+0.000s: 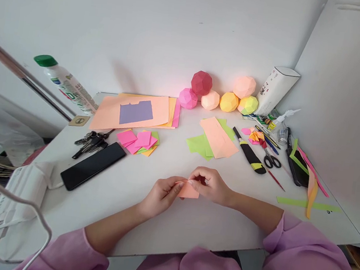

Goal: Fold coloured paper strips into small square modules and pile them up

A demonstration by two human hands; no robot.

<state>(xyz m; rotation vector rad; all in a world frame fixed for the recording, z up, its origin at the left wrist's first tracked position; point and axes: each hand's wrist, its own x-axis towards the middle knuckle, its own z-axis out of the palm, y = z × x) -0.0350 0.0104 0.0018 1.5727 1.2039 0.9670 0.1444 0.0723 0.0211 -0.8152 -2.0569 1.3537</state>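
A small peach piece of paper (189, 191) is held between both hands above the front middle of the table. My left hand (162, 195) pinches its left part between thumb and fingers. With thumb and fingertips, my right hand (212, 185) grips the upper edge, where the paper looks folded over. Beyond the hands lie larger peach sheets (219, 137) across green paper pieces (198, 145). To the left of these is a loose pile of small pink, green and orange paper pieces (141, 141).
Faceted paper balls (201, 83) stand along the wall. A utility knife (251, 156), scissors (272, 159), glue bottle (280, 119) and paper strips (311, 190) lie right. Left are a phone (93, 166), keys (92, 141), stacked coloured sheets (107, 110) and a white cable (27, 204).
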